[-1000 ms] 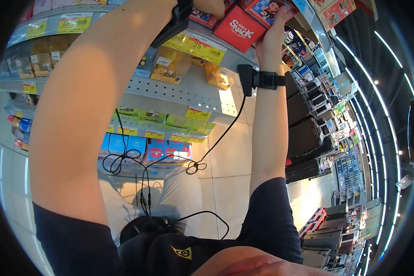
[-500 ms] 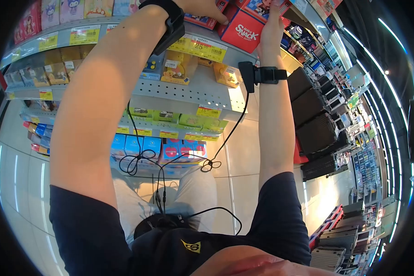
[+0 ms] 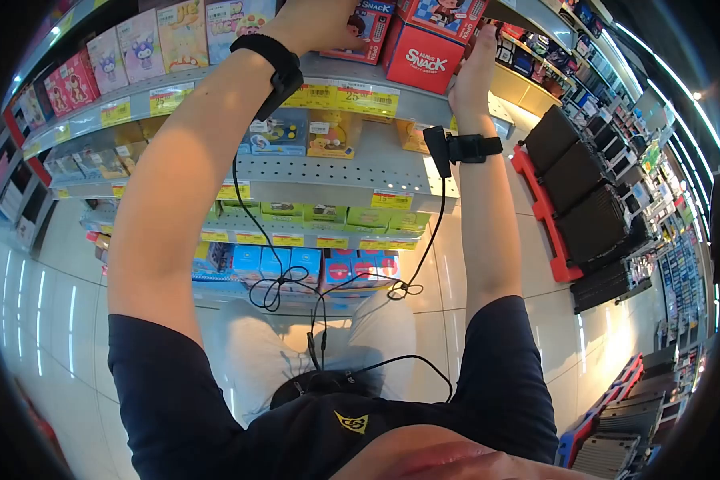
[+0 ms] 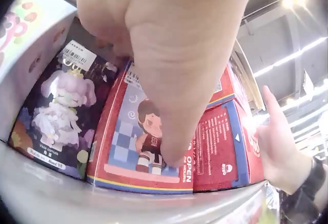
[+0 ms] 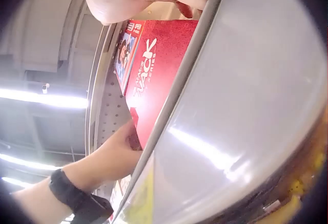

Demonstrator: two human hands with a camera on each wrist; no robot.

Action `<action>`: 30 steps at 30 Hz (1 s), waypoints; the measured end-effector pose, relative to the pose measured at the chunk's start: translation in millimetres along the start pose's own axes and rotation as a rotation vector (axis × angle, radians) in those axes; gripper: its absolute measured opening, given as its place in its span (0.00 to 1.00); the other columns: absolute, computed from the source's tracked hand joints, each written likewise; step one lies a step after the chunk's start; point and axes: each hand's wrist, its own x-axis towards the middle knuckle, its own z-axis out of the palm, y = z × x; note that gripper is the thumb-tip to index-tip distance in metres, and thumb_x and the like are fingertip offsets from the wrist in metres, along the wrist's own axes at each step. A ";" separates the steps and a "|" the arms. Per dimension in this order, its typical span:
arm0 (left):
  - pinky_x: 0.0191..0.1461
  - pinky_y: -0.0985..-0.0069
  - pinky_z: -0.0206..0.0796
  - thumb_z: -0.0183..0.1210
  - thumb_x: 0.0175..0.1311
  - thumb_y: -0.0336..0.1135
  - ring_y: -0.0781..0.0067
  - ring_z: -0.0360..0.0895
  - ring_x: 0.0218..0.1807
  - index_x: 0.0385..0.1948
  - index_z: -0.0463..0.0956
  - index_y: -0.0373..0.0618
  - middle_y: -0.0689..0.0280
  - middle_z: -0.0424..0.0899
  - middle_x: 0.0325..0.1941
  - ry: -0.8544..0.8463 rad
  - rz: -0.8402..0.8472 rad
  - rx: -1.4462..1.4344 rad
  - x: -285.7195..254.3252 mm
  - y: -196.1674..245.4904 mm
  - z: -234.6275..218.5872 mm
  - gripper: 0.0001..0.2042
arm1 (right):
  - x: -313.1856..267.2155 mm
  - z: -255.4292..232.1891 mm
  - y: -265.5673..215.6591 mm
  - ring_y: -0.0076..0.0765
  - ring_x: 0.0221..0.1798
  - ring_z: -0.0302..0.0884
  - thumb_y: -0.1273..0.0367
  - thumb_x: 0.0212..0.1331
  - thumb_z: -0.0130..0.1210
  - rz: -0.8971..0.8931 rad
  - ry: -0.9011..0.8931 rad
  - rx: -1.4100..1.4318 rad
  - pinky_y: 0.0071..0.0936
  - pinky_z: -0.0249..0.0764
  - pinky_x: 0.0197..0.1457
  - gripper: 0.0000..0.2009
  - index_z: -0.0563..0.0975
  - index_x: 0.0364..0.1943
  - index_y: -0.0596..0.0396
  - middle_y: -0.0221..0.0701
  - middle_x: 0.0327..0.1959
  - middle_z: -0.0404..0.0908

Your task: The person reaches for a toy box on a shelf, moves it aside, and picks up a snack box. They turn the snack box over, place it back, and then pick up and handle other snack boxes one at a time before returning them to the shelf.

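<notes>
One thumb of the left hand (image 3: 318,24) contacts the figure-printed SNACK box (image 4: 130,150); grip cannot be confirmed. Right hand (image 3: 474,84), straight-fingered, flanks the red-faced SNACK box (image 3: 424,62): apply light, even pressure.

Dark suitcases (image 3: 580,180) stand in a row — blue boxes (image 3: 305,262) sit low.

The left hand (image 3: 316,26) reaches the head view's top centre; the right hand (image 3: 472,88), upper right, points upward.

Glossy tiled floor (image 3: 60,328) — grey shelving (image 3: 336,171) — white strip lights (image 5: 43,98)
</notes>
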 end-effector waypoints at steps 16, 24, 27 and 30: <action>0.68 0.55 0.69 0.76 0.49 0.51 0.51 0.74 0.67 0.69 0.70 0.53 0.53 0.74 0.66 0.199 0.311 0.204 -52.0 0.9 -31.4 0.42 | -11.9 7.9 -10.7 0.40 0.66 0.75 0.38 0.62 0.61 -0.155 -0.025 -0.339 0.36 0.72 0.68 0.48 0.62 0.71 0.65 0.47 0.62 0.77; 0.70 0.58 0.68 0.78 0.43 0.43 0.45 0.69 0.69 0.74 0.60 0.49 0.50 0.70 0.68 0.017 0.259 -0.306 -35.4 -10.2 -44.3 0.50 | -13.4 8.9 -12.8 0.40 0.65 0.76 0.39 0.66 0.59 -0.142 0.007 -0.294 0.35 0.72 0.67 0.44 0.63 0.70 0.65 0.47 0.62 0.77; 0.66 0.58 0.71 0.76 0.43 0.47 0.39 0.69 0.68 0.70 0.66 0.40 0.46 0.71 0.68 -0.064 0.149 -0.540 -27.7 -21.2 -50.8 0.47 | -14.0 10.6 -14.6 0.39 0.65 0.76 0.40 0.66 0.59 -0.134 0.008 -0.283 0.35 0.72 0.67 0.43 0.63 0.70 0.65 0.46 0.61 0.78; 0.66 0.68 0.73 0.70 0.62 0.43 0.62 0.79 0.64 0.77 0.59 0.52 0.54 0.78 0.67 -0.191 0.014 -0.672 -19.1 -53.9 -23.0 0.41 | -12.3 8.5 -15.6 0.39 0.64 0.77 0.40 0.67 0.58 -0.128 -0.003 -0.267 0.34 0.73 0.66 0.42 0.65 0.69 0.65 0.46 0.61 0.79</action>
